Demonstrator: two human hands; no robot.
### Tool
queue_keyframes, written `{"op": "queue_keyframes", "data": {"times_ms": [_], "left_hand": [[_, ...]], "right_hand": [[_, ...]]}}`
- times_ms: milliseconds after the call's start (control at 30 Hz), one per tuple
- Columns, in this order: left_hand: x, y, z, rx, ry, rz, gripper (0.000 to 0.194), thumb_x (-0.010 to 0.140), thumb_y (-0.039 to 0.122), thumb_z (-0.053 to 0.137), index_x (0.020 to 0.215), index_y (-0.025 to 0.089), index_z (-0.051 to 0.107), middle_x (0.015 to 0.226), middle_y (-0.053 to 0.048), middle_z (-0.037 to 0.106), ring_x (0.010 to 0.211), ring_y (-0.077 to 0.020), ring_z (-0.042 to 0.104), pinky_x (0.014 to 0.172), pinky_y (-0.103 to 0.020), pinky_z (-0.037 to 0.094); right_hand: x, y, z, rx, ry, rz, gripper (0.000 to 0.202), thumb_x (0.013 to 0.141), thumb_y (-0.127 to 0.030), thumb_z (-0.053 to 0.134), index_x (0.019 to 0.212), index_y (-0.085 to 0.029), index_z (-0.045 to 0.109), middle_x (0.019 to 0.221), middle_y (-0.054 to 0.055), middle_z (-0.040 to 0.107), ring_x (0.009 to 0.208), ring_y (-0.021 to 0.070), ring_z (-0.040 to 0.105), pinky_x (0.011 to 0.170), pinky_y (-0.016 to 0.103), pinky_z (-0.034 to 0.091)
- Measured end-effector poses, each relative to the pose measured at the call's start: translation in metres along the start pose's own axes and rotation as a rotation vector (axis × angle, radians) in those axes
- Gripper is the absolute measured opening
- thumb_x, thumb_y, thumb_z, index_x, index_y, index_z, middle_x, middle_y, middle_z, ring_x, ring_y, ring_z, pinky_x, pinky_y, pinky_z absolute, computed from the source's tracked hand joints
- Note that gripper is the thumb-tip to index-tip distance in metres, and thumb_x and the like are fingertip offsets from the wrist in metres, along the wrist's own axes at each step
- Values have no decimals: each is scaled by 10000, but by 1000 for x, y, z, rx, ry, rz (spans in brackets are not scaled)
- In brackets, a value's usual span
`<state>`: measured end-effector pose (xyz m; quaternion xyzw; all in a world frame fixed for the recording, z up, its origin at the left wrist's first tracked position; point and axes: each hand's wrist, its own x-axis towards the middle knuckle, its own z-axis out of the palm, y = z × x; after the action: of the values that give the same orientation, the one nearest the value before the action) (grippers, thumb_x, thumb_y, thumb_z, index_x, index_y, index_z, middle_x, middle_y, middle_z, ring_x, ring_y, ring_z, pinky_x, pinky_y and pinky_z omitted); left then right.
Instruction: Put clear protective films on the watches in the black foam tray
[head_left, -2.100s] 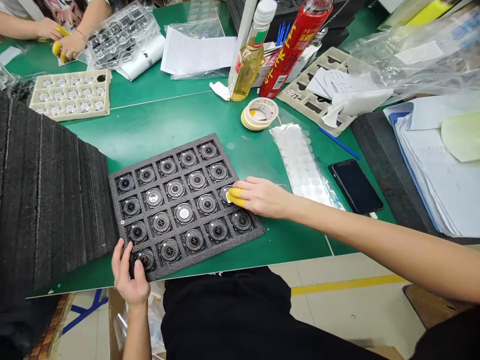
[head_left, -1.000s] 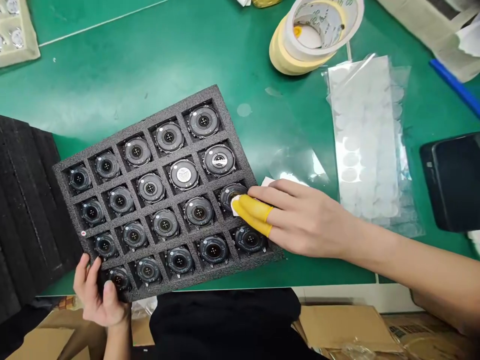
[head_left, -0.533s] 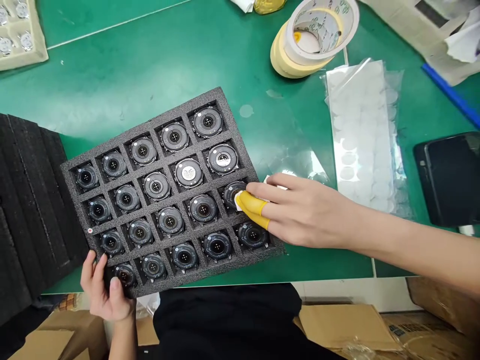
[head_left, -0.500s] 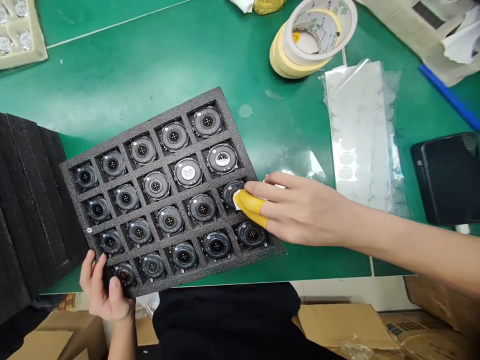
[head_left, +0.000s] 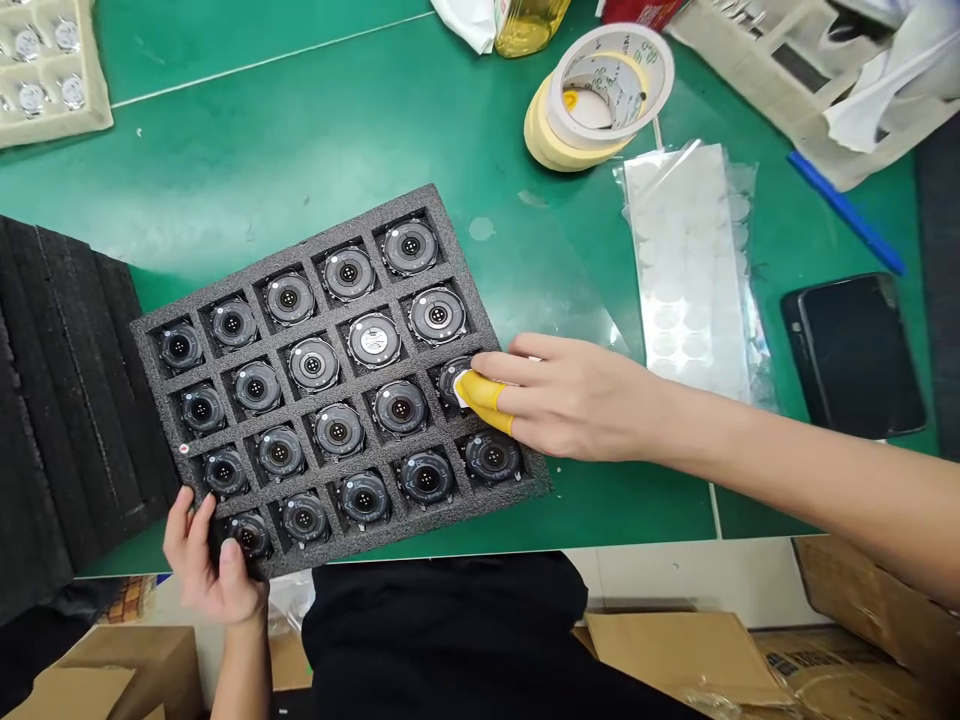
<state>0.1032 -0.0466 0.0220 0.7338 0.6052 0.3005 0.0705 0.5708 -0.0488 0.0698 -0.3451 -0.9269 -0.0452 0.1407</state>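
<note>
A grey foam tray [head_left: 304, 445] holds rows of round black watch case backs, one in each compartment. My left hand [head_left: 217, 560] grips the tray's near left corner, the thumb on top beside a watch back [head_left: 250, 535]. Yellow finger cots [head_left: 484, 398] cover two fingers of my right hand [head_left: 570, 395]. Those fingers pinch a small white wipe [head_left: 460, 390] against a watch back [head_left: 448, 378] at the tray's right side, which is partly hidden. One watch back [head_left: 374, 341] in the second row shows a bright white reflection at its centre.
Black foam trays [head_left: 67, 400] are stacked at left. Rolls of tape [head_left: 611, 80], a sheet of clear round stickers [head_left: 679, 270], a blue stick [head_left: 844, 212] and a phone [head_left: 855, 355] lie on the green table. Cardboard boxes [head_left: 682, 655] stand below.
The view has shifted a little, so the things at right appear further left. My right hand stays on the same watch back with the wipe; my left hand keeps its hold.
</note>
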Motion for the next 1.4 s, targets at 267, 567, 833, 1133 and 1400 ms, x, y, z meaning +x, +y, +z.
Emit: {"op": "queue_keyframes", "data": {"times_ms": [267,567,833,1133,1400], "left_hand": [[2,1,-2,-77,-27,37,536,1051,414,518,1507,184,680,1668,-181,569,1567,-426,530,1341,-653,381],[10,1,-20,-48,-186,128,529,1079,396,556,1575,217,589,1716,-195,489,1608,-413,477,1358,-646,343],[23,9,-24,12,-241,174,623,1076,473,563,1623,182,501,1688,-242,476,1607,-415,473,1333,-618,395],[62,31,-11,7,-355,-15,800,1082,575,577,1730,161,355,1812,-252,295,1726,-437,285,1421,-632,245],[129,34,21,-6,-371,-55,796,1067,624,586,1702,177,414,1813,-257,325,1701,-480,317,1385,-720,251]], "right_hand": [[3,-3,4,-45,18,-3,377,1067,-44,584,748,-202,708,931,67,726,964,218,568,691,377,336],[-10,-14,8,10,9,137,313,1085,-53,549,957,-212,786,1034,78,792,1036,221,650,707,377,414],[-3,-21,8,-65,48,148,289,1059,-44,594,907,-177,801,1008,98,809,1008,233,653,707,368,411],[0,-32,37,16,211,358,218,1083,-131,604,1146,-182,807,1081,111,822,1033,257,671,725,394,472],[39,4,87,424,837,1118,178,1082,-344,620,1103,-249,769,1110,104,761,1054,270,706,913,459,620]]}}
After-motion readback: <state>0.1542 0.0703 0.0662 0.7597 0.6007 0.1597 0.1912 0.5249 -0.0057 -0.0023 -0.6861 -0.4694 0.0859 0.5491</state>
